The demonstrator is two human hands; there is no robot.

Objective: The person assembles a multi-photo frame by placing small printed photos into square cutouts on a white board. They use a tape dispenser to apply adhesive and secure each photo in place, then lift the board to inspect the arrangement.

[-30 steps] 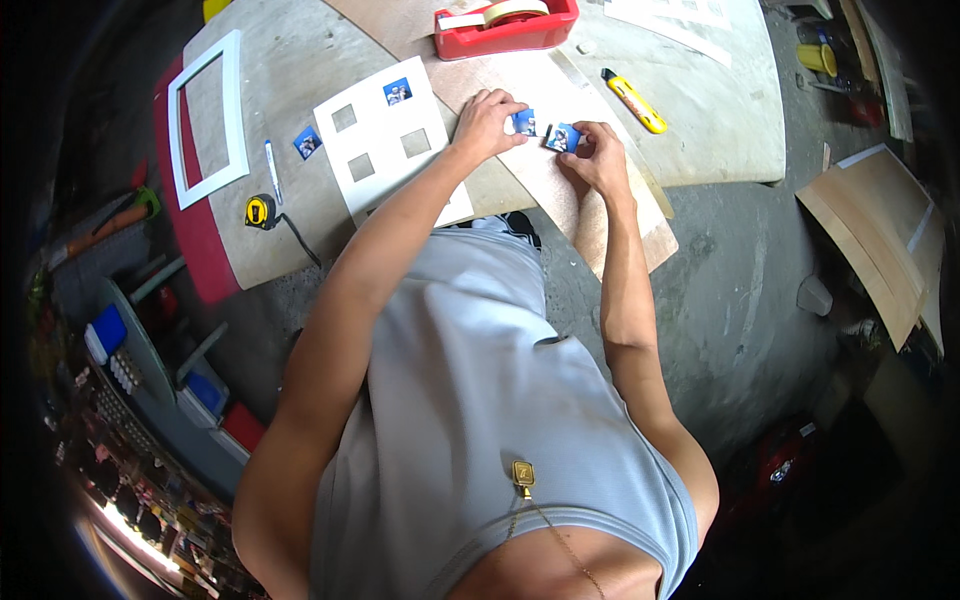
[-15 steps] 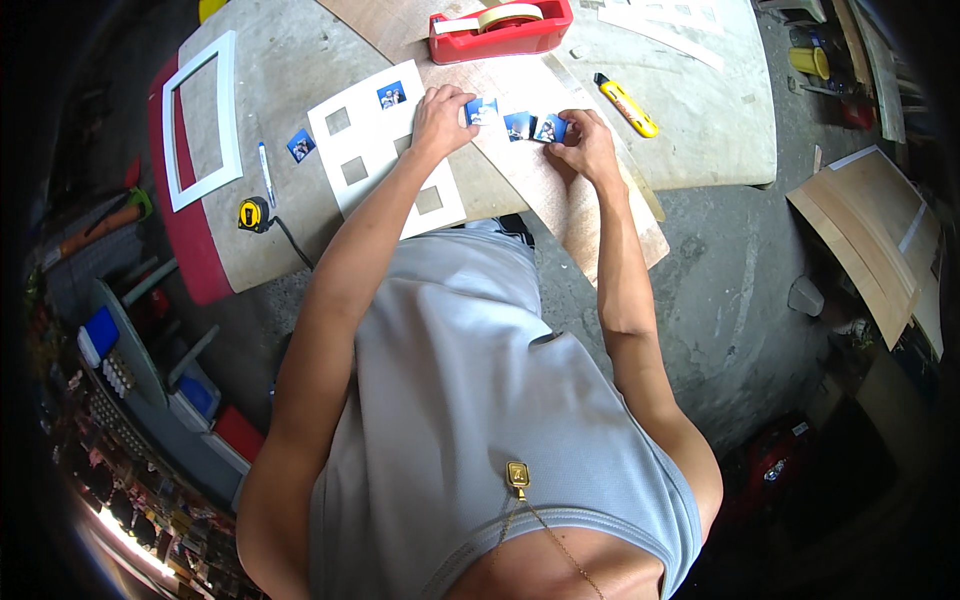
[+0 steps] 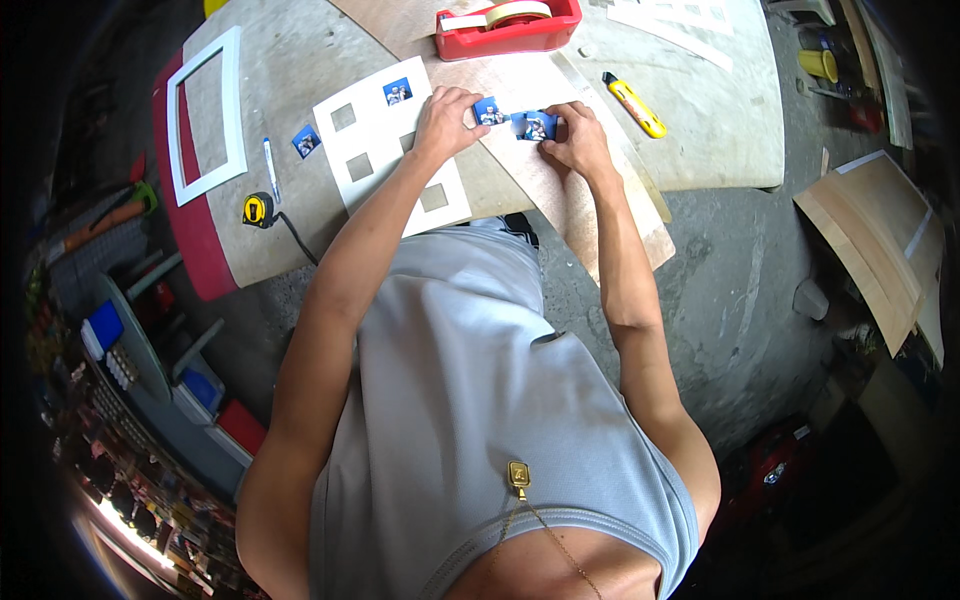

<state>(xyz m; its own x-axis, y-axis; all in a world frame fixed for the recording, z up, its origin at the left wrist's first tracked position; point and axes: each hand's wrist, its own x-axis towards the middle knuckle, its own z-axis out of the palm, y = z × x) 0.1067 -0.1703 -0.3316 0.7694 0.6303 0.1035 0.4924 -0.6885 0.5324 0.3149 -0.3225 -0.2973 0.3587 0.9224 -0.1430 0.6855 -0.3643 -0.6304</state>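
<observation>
My left hand [image 3: 447, 122] pinches the edge of a small blue photo [image 3: 488, 111] between thumb and fingers, just right of a white mat board [image 3: 376, 137] with square openings. Opposite it, my right hand [image 3: 580, 140] grips another small blue photo [image 3: 541, 126]. That one overlaps a further photo [image 3: 517, 124], whose hold, if any, I cannot make out. All three are over a thin wooden board [image 3: 590, 215]. One opening of the mat board shows a blue photo [image 3: 397, 92]. A loose photo [image 3: 305, 142] lies left of the mat board.
A white frame [image 3: 235, 110], a pen [image 3: 271, 168] and a yellow-black tape measure [image 3: 257, 210] lie on the left of the table [image 3: 720, 120]. A red tape dispenser [image 3: 510, 38] stands at the far side. Right of my right hand lies a yellow cutter knife [image 3: 636, 106].
The right-hand photo has slid left over its neighbour, which is now more covered. My left hand's photo has turned slightly and shows its picture more clearly.
</observation>
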